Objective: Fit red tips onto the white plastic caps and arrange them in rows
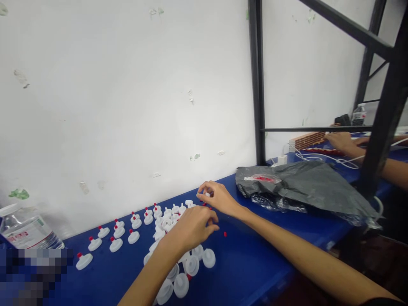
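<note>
My left hand (193, 225) hovers over a heap of white plastic nozzle caps (191, 265), its fingers curled and the thumb apart from them. Nothing shows between those fingers. Just beyond it, my right hand (217, 197) is bent into a pinch near the back of the table. A bit of white shows among its fingers; whether it is held or lies behind them I cannot make out. Below the right hand are small red tips, partly hidden, and one loose red tip (225, 234) lies nearer me. White caps fitted with red tips (116, 244) stand spaced out at left.
The blue table (248, 259) runs along a white wall. A clear bottle (27, 229) stands far left. At right lie a grey plastic bag (306, 180) and a black metal frame post (257, 85). Behind the frame, another person's hand (341, 142) works near white cables.
</note>
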Tool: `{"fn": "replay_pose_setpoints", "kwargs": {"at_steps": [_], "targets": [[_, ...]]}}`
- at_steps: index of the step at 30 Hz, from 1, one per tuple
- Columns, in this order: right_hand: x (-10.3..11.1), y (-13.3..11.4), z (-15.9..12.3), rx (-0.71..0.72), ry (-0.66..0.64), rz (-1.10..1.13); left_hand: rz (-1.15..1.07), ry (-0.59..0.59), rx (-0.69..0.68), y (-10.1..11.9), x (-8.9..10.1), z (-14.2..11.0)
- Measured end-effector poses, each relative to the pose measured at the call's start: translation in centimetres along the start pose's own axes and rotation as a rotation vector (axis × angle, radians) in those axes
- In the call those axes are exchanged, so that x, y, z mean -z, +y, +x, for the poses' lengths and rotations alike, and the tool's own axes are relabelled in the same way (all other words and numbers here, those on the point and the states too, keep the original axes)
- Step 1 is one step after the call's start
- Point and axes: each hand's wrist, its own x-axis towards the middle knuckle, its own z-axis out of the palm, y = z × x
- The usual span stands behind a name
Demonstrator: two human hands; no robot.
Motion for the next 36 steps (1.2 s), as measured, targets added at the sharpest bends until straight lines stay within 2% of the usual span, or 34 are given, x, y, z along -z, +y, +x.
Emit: {"fn": "replay_pose_setpoints", "kwargs": {"at_steps": [4,8,12,20,24,29,33,36], "targets": [[0.5,-0.1,0.2,-0.012,0.052,-0.018,-0.036,-0.149,-0.040,1.1,-1.5,2.1],[0.8,-0.2,0.3,-0.007,0.080,-0.020,-0.048,-0.215,-0.062,1.9,-2.5,2.9],[0.7,-0.4,0.3,0.000,0.074,-0.017,-0.011,-0.191,-0.032,2.0,-2.7,2.3],[0.6,-0.8,0.2,-0.025,0.048,0.047,0.146,-0.117,0.023,0.5,-3.1,1.6],[0.7,-0.9,0.1,-0.036,0.059,0.052,0.129,-0.044,0.043,-0.2,-2.2,1.1],[0.8,-1.1,0.0,-0.084,0.028,0.091,-0.008,0.228,0.115,-3.4,0.7,-1.2],[0.3,-0.8,0.0,-0.168,-0.082,0.282,-0.259,0.422,0.255,-6.9,2.0,-3.2],[-0.1,-0.6,0.0,-0.240,-0.195,0.389,-0.558,0.461,0.336,-8.7,2.1,-4.1]]}}
